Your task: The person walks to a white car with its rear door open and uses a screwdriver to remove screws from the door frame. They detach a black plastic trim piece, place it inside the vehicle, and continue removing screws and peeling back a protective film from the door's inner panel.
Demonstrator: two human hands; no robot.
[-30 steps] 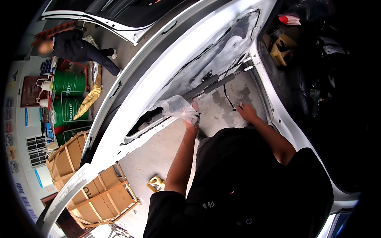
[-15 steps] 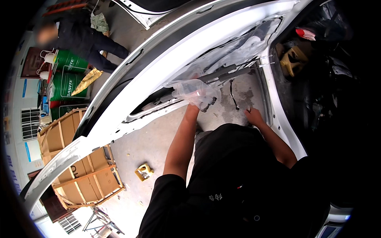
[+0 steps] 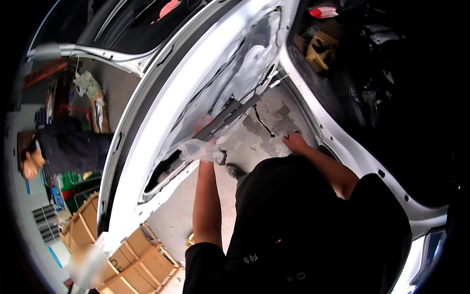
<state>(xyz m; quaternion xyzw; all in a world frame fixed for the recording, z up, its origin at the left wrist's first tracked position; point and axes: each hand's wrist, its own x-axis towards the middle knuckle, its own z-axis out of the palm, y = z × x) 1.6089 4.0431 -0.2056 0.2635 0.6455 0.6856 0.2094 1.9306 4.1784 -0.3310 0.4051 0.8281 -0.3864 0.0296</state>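
Note:
The white car door (image 3: 147, 112) curves across the middle, its bare inner panel showing dark seams. Clear plastic film (image 3: 196, 150) hangs crumpled at the door's lower edge and covers part of my left hand (image 3: 204, 128). Beyond a dark strip (image 3: 225, 119) on the door, the fingers of that hand look stretched out against the panel; the strip and film hide the palm. To the right, above the floor by the door sill, my right hand (image 3: 295, 142) is closed, and what it may hold is too small to name. A thin black cable (image 3: 263, 121) dangles between the hands.
The white door frame (image 3: 342, 149) of the car runs down the right side, with a yellow-brown plastic part (image 3: 320, 50) inside. Wood-framed cardboard crates (image 3: 142, 259) stand at lower left. A person in dark clothes (image 3: 73, 147) is at far left beyond the door.
My view has turned, so the door and both hands appear further left. More of my left fingers shows past the dark strip. The person in dark clothes appears lower in the picture.

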